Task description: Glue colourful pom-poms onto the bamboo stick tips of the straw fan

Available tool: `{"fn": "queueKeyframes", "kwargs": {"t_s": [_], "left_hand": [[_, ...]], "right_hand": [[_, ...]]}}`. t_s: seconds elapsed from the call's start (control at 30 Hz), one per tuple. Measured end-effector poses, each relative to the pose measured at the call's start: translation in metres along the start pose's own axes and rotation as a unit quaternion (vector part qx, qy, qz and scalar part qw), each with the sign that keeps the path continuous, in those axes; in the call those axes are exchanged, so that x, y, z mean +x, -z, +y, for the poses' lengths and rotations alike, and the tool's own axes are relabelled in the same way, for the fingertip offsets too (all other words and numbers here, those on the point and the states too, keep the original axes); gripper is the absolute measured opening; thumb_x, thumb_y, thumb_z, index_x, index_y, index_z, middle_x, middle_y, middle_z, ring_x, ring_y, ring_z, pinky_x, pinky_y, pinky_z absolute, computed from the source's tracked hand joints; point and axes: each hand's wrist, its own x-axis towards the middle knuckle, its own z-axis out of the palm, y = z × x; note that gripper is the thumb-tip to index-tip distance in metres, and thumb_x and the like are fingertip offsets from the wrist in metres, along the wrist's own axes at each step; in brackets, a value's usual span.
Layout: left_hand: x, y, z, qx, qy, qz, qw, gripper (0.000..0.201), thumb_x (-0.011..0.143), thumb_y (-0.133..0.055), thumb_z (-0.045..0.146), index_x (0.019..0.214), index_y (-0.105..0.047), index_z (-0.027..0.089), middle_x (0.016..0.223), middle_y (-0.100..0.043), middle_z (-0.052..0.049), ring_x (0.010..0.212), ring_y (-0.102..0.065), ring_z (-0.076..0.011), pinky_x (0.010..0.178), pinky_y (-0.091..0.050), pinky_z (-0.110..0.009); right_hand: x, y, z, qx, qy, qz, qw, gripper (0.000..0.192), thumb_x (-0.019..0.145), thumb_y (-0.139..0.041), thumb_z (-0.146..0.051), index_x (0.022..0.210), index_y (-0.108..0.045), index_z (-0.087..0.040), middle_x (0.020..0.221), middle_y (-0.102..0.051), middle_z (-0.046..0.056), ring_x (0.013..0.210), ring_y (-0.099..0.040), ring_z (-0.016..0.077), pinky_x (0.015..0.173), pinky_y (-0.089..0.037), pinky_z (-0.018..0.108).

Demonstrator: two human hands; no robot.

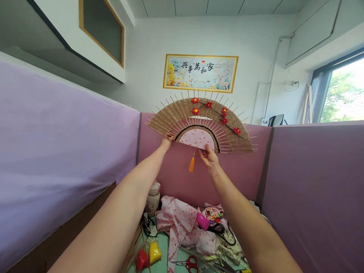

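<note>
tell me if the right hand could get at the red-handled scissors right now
Probably not without letting go: the right hand holds up the woven fan, though the red-handled scissors below look uncovered.

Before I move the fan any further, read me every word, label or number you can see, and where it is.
"興事萬和家", left to right: large black characters on the framed picture.
Too small to read: the fine lines beneath them, on the same picture.
No lettering that I can make out on the fan or the lidded container.
</note>
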Motion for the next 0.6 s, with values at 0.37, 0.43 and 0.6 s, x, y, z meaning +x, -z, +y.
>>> {"fn": "queueKeyframes", "kwargs": {"t_s": [0.37,0.43,0.6], "left_hand": [[-0.001,0.012,-0.001,-0.035,0.021,-0.041,0.998,0.038,0.067,-0.063,-0.006,0.096,-0.072,0.017,0.086,-0.074,-0.003,0.081,-0.068,-0.0156,0.081,-0.055,-0.031],[0.0,0.012,-0.001,-0.047,0.035,-0.044,0.997,0.039,0.068,-0.064,-0.005,0.099,-0.072,0.017,0.09,-0.075,-0.004,0.08,-0.068,-0.0154,0.082,-0.055,-0.033],[0.0,0.009,-0.001,-0.084,0.066,-0.046,0.993,0.048,0.071,-0.061,-0.004,0.112,-0.069,0.02,0.096,-0.076,-0.005,0.083,-0.07,-0.0152,0.084,-0.056,-0.033]], "right_hand": [[0.016,-0.008,0.025,0.002,-0.01,0.015,1.0,0.016,0.083,-0.066,-0.004,0.081,-0.065,-0.02,0.072,-0.076,-0.005,0.075,-0.074,0.0093,0.091,-0.059,0.031],[0.019,-0.008,0.028,0.002,-0.011,0.019,1.0,0.016,0.081,-0.068,-0.005,0.079,-0.065,-0.02,0.07,-0.075,-0.006,0.075,-0.074,0.0095,0.091,-0.059,0.032],[0.021,-0.004,0.034,0.003,-0.012,0.022,1.0,0.015,0.082,-0.068,-0.006,0.081,-0.066,-0.021,0.074,-0.076,-0.005,0.083,-0.074,0.0111,0.095,-0.058,0.033]]}}
